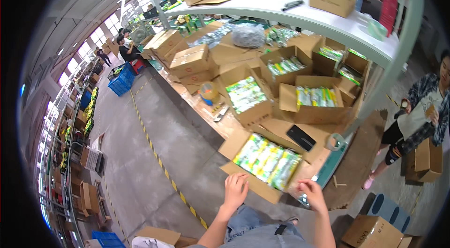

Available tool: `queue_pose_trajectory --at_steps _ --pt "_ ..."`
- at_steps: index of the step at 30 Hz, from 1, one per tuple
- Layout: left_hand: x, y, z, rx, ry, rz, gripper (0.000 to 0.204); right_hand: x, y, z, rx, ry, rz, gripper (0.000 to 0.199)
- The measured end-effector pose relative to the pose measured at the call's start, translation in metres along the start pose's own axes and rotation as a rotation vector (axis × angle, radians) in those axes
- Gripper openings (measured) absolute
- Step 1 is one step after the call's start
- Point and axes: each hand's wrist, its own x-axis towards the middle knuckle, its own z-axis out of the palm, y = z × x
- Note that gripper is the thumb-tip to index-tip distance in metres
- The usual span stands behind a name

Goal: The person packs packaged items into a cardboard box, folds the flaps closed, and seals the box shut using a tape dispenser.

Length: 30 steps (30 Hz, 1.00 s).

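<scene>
Head view: an open box (260,188) is sitting at the near edge of the surface (332,165), seemingly keeping packets (267,160) reachable; left hand (236,191) and right hand (312,192) are curving nearby, whether gripping anything I cannot tell.

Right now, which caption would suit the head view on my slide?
Left hand and right hand beside an open carton of green-and-white packets.
</scene>
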Motion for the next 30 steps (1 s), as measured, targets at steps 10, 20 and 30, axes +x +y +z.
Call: queue_pose_trajectory --at_steps 10,20,30 --pt "0.011 -0.275 -0.069 -0.219 -0.119 -0.313 0.020 0.149 -0.041 0.240 -0.657 -0.111 -0.298 0.023" --pt "0.205 -0.444 -0.028 -0.228 -0.285 -0.154 0.022 0.468 -0.041 0.451 -0.826 -0.062 -0.467 0.044" --pt "0.379 -0.548 0.009 0.281 -0.239 0.268 0.050 0.542 0.015 0.478 -1.028 0.232 -0.501 0.035"
